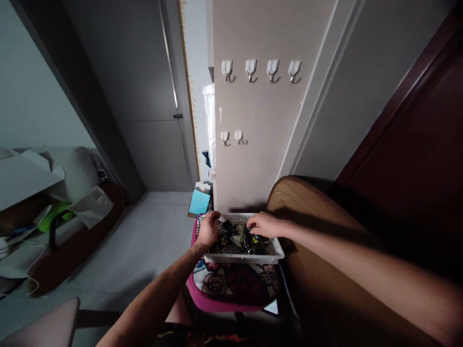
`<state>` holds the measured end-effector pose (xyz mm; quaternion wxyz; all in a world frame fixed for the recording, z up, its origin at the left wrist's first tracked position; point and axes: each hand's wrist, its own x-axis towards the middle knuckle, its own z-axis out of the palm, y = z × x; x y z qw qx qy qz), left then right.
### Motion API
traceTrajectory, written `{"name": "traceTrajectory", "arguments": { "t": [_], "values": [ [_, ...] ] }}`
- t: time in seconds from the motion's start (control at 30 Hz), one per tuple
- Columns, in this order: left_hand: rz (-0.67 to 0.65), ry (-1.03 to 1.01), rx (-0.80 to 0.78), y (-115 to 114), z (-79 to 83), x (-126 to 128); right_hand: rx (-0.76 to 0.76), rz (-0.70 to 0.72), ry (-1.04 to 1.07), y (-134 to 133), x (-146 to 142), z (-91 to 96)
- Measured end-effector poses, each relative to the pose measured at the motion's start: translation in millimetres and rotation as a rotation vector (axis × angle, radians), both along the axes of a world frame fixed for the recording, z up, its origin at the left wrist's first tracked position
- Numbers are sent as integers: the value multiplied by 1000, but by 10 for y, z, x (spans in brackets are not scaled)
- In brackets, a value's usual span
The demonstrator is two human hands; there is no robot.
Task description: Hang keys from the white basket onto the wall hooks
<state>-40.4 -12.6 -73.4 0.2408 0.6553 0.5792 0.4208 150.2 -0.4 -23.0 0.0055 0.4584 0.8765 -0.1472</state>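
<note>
A white slotted plastic basket (244, 259) sits on a pink-edged cushion with a flower print (235, 284). Inside it lies a jumble of small dark, green and yellowish items (237, 237), some glinting like metal, too small to name surely. My left hand (209, 229) is at the basket's left end, its fingers curled over the rim. Over the right half of the basket, my right hand (264, 224) reaches down with its fingers drawn together among the items. What its fingertips hold, if anything, is hidden.
A curved wooden tabletop (307, 226) borders the basket on the right. Behind stands a wall panel with several white hooks (272, 70). A light blue box (199, 201) is on the floor, left of the panel. A cluttered sofa (72, 173) is at far left.
</note>
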Motion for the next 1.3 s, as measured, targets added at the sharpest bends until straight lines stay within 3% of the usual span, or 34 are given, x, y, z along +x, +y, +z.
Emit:
{"name": "traceTrajectory", "arguments": {
  "t": [0.1, 0.3, 0.5, 0.73, 0.87, 1.0, 1.17, 1.3],
  "values": [
    [-6, 81, -27, 0, 19, 17, 33, 38, -46, -65, -36, -113],
    [-184, 535, -121, -75, 51, 125, -40, 35, -146, -41, -50, -122],
    [-207, 641, -144, -139, 70, 119, -59, -26, -210, -60, -80, -50],
    [-87, 486, -154, -54, 88, 160, -17, -32, -159, -36, -107, -37],
    [-112, 404, -201, 32, 37, 210, 85, -30, -17, -42, -168, -107],
    [-131, 318, -188, 116, 34, 200, 93, 4, 40, -76, -193, -189],
    [-80, 98, -264, 190, 196, 99, 66, 22, 28, -59, -166, -191],
    [-126, -146, -318, 174, 353, 16, 54, -29, 126, -35, -179, -180]
  ]
}}
